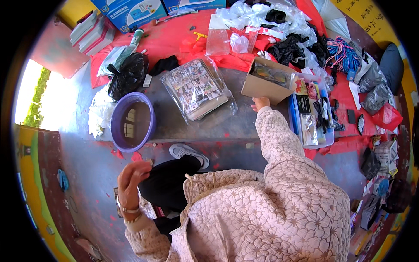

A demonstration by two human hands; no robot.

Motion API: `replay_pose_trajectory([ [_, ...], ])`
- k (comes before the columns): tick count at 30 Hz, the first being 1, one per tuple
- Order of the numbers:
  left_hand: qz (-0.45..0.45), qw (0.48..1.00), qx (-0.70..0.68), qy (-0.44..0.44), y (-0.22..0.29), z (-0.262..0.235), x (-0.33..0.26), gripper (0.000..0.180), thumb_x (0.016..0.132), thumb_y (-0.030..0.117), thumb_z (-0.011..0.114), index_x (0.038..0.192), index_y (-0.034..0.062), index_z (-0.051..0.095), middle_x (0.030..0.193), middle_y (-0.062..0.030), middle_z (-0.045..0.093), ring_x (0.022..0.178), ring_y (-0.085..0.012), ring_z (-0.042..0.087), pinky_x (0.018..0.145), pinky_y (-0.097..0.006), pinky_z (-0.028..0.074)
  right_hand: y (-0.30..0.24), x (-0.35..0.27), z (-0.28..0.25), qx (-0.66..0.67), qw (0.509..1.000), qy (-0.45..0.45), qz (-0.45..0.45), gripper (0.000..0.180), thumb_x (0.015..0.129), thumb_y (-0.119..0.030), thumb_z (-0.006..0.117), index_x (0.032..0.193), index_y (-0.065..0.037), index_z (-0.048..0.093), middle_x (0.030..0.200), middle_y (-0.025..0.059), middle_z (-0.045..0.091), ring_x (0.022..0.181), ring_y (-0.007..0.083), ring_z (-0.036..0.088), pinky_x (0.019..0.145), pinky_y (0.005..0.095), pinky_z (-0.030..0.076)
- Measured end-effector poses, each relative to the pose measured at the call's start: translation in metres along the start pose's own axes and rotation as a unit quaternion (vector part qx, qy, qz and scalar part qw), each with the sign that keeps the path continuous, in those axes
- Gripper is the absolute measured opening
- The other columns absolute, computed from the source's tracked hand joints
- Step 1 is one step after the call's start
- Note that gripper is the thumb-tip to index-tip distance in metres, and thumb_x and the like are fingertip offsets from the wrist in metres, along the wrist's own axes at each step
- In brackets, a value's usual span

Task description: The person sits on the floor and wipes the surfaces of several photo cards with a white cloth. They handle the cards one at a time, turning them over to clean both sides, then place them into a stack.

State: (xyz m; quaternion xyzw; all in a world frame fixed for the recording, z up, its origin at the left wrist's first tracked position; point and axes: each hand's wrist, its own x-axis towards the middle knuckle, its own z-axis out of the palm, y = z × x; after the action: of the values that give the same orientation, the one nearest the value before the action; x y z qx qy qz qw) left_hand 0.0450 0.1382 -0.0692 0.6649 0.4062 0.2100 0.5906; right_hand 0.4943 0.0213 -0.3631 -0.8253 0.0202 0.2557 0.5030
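Note:
My right hand (260,103) reaches forward on the grey floor and touches the lower edge of a brown cardboard box (263,84) that holds sunglasses. Its fingers look curled, and whether they grip the box is hard to tell. My left hand (132,178) is raised near my knee, fingers loosely bent, holding nothing; bracelets sit on that wrist. A clear plastic bag of printed picture sheets (197,89) lies left of the box. A blue tray (312,118) of small packaged goods sits right of my right arm.
A purple basin (132,122) stands at the left, beside a black bag (128,74) and white bags (101,112). A red cloth (174,37) behind carries plastic bags, blue boxes (131,13), stacked books (93,32) and blue cords (341,53). My white shoe (188,152) rests on the floor.

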Motion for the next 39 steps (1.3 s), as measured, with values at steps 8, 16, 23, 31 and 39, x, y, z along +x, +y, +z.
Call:
replay_pose_trajectory([
  [8, 0.02, 0.976, -0.119, 0.183, -0.035, -0.033, -0.106, 0.023, 0.087, 0.012, 0.045, 0.102, -0.0036, 0.052, 0.096, -0.0156, 0.06, 0.084, -0.021, 0.06, 0.073, -0.028, 0.048, 0.041, -0.078, 0.065, 0.099, 0.954, -0.21, 0.188, 0.027, 0.073, -0.024, 0.067, 0.086, -0.002, 0.058, 0.063, 0.0079, 0.057, 0.046, 0.017, 0.055, 0.038, 0.0279, 0.042],
  [16, -0.032, 0.953, -0.144, 0.264, -0.056, -0.018, -0.152, 0.022, 0.087, 0.012, 0.048, 0.103, -0.0021, 0.052, 0.094, -0.0141, 0.061, 0.083, -0.0188, 0.061, 0.072, -0.026, 0.049, 0.03, -0.021, 0.084, 0.063, 0.984, -0.149, 0.079, 0.011, 0.073, -0.01, 0.058, 0.073, 0.001, 0.059, 0.054, 0.0072, 0.053, 0.041, 0.0145, 0.049, 0.034, 0.0249, 0.037],
  [23, -0.079, 0.949, -0.123, 0.28, -0.06, -0.004, -0.164, 0.022, 0.086, 0.015, 0.049, 0.102, -0.0007, 0.053, 0.093, -0.0117, 0.062, 0.082, -0.0167, 0.061, 0.072, -0.024, 0.048, 0.011, -0.007, 0.064, 0.086, 0.995, 0.011, 0.049, 0.021, 0.078, -0.018, 0.049, 0.076, 0.002, 0.057, 0.057, 0.0095, 0.055, 0.039, 0.0156, 0.05, 0.035, 0.027, 0.039],
  [31, -0.056, 0.922, -0.088, 0.372, -0.078, -0.017, -0.218, 0.027, 0.086, 0.024, 0.052, 0.102, 0.0036, 0.056, 0.09, -0.0077, 0.062, 0.08, -0.0144, 0.06, 0.072, -0.026, 0.047, 0.002, -0.103, 0.075, 0.025, 0.954, -0.296, 0.029, 0.039, 0.078, -0.043, 0.058, 0.078, -0.004, 0.059, 0.052, 0.003, 0.051, 0.037, 0.0108, 0.047, 0.031, 0.022, 0.031],
  [39, 0.137, 0.754, -0.249, 0.592, -0.095, -0.087, -0.28, 0.028, 0.091, 0.027, 0.044, 0.07, 0.0081, 0.046, 0.059, -0.0031, 0.048, 0.051, -0.0092, 0.045, 0.046, -0.021, 0.037, -0.081, -0.179, 0.11, -0.061, 0.884, -0.455, -0.088, 0.023, 0.083, -0.025, 0.053, 0.068, -0.008, 0.054, 0.05, -0.0011, 0.049, 0.036, 0.0073, 0.041, 0.031, 0.0194, 0.028],
])
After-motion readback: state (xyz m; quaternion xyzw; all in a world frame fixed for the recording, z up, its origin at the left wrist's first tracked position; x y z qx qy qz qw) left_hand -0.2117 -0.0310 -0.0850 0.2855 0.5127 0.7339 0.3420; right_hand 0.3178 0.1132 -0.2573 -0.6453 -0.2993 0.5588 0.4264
